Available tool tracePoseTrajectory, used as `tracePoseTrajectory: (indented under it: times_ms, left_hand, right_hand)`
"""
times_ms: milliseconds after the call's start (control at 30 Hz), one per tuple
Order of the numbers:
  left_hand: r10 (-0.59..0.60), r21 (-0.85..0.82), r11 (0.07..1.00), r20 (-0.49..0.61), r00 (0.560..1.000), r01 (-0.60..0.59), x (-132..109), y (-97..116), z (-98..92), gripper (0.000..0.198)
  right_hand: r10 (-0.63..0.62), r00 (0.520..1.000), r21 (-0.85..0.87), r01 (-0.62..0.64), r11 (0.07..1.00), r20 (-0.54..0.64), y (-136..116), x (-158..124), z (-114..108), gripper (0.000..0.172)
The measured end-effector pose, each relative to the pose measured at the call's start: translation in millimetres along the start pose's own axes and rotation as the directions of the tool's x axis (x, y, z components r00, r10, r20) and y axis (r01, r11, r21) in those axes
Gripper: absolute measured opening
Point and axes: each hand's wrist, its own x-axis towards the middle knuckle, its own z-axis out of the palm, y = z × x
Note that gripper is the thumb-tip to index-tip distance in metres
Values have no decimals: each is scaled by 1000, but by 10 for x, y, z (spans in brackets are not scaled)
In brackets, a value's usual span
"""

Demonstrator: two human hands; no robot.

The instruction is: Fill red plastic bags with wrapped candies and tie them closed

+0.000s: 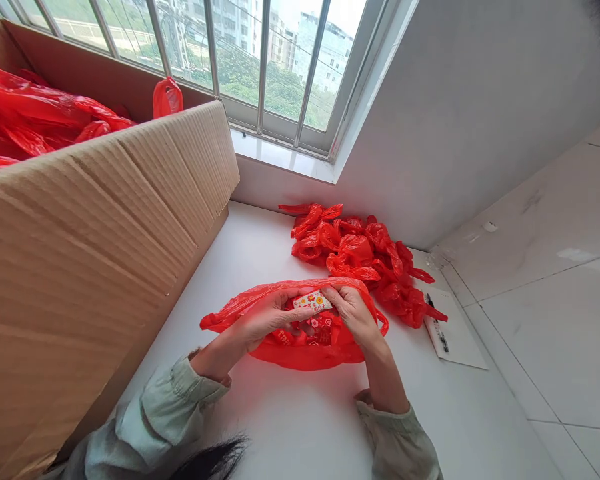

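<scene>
From the head camera, both hands are meeting over a red plastic bag (300, 350) that is lying open on the near part of the white table (290, 420); the left hand (263, 321) and the right hand (353, 313) are pinching a small white packet with flowers (313, 301) between their fingers, right at the mouth of the bag; more red packets are sitting inside the bag. Farther off to the right, a pile of tied red bags (360, 257) is lying by the wall; a white card (453, 333) is resting just beside the pile. On the left, a big cardboard box (95, 233) is standing with red bags in it.
</scene>
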Motion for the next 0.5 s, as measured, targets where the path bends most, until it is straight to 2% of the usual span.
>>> tracePoseTrajectory:
  times_ms: [167, 367, 500]
  left_hand:
    - [21, -17, 1000, -10, 1000, -21, 40, -60, -42, 32]
    - [34, 7, 999, 27, 999, -35, 10, 24, 20, 38]
    - [28, 9, 1000, 9, 1000, -28, 1, 28, 30, 34]
  right_hand:
    - [15, 998, -24, -14, 1000, 63, 43, -1, -25, 47]
    - [1, 999, -4, 0, 1000, 33, -4, 2, -16, 45]
    - [-32, 999, 16, 32, 999, 13, -18, 1, -1, 42]
